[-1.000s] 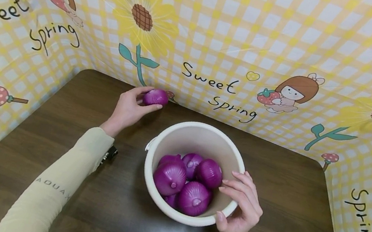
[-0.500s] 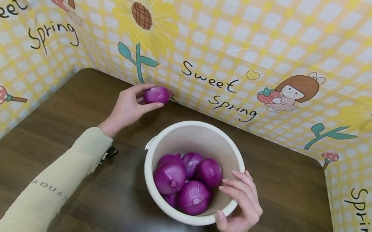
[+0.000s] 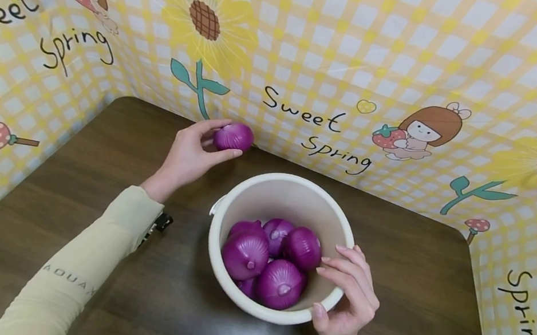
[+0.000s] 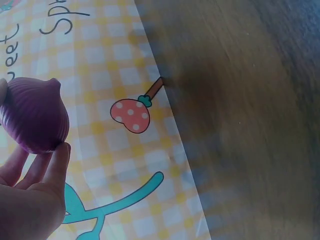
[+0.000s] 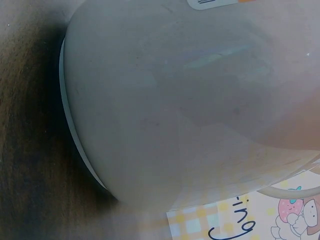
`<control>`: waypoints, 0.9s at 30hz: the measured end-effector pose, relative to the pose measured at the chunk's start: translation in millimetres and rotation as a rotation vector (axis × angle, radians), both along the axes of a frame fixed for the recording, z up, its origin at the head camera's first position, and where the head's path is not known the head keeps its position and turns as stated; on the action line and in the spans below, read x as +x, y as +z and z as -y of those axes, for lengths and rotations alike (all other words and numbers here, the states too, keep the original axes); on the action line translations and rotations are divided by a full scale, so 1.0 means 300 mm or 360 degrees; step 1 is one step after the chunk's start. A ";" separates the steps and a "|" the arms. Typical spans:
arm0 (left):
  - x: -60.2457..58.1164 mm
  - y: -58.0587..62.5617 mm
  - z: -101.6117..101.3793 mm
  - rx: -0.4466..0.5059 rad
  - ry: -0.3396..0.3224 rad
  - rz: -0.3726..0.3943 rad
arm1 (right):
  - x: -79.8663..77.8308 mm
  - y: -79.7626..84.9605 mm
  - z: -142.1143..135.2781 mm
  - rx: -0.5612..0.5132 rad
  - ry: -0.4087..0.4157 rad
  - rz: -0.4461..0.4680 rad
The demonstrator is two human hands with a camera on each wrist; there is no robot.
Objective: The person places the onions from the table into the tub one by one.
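My left hand [image 3: 193, 150] holds a purple onion [image 3: 234, 137] between thumb and fingers, near the back edge of the table, behind and left of the bucket. In the left wrist view the onion [image 4: 37, 115] shows its pointed tip, with fingertips pressed to its underside. My right hand [image 3: 350, 298] grips the right rim of a cream bucket [image 3: 223, 294], fingers inside and thumb at the front of the rim. Several purple onions [image 3: 281, 285] lie in the bucket. The bucket's outer wall [image 5: 150, 100] fills most of the right wrist view, where the fingers are hidden.
The bucket stands on a dark wooden table [image 3: 134, 298] with rounded back corners. A yellow checked cloth [image 3: 319, 36] with printed flowers and lettering rises along the back and both sides. A small white handle lug [image 3: 217, 207] juts from the bucket's left side.
The left hand has shifted slightly right and up in the head view, carrying the onion with it. The right hand and the bucket have stayed in place.
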State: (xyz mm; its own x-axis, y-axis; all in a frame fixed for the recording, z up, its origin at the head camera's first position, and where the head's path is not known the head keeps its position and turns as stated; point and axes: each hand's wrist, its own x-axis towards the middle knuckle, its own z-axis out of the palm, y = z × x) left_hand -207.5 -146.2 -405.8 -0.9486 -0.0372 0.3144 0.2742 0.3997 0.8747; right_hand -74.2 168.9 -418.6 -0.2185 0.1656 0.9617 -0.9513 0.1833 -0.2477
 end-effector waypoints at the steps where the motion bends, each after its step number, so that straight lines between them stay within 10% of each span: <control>1: 0.002 0.001 -0.002 -0.0004 0.0000 -0.0002 | 0.000 0.000 0.000 0.0000 0.0000 -0.0001; 27: 0.059 0.045 -0.039 0.0000 -0.0076 -0.0177 | 0.002 -0.001 0.002 -0.0003 -0.0006 -0.0003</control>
State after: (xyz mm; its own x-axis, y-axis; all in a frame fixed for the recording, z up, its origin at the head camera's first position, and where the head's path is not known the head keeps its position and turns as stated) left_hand -189.9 -134.5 -392.2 -0.9085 0.0073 0.4178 0.3883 0.3838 0.8378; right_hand -73.8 168.4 -419.0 -0.2157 0.1682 0.9619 -0.9512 0.1865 -0.2459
